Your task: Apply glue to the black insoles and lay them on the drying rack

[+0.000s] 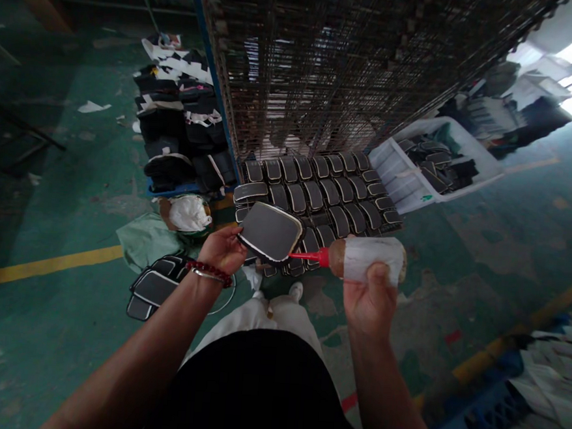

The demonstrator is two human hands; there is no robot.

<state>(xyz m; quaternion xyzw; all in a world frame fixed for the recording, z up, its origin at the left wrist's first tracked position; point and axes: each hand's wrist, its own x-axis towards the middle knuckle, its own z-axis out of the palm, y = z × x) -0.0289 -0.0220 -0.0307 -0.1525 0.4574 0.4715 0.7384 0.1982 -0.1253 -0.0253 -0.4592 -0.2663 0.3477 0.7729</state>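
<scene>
left grip (223,248) pinches a grey panel (269,231), round-cornered and pale-rimmed, above rows of pads (313,194); i have my right grip (372,304) wrapped around a brown bottle (368,259), red nozzle (310,255) at the panel's corner.

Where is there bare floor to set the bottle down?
Right of the bottle: floor between the white bin and the lower-right yellow line. Left: floor left of the green cloth and loose pads. Crowded: the rows of pads ahead and the black stacks beside them.

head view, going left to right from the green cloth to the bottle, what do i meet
green cloth → left hand → dark panel → red nozzle → white-wrapped bottle
</scene>
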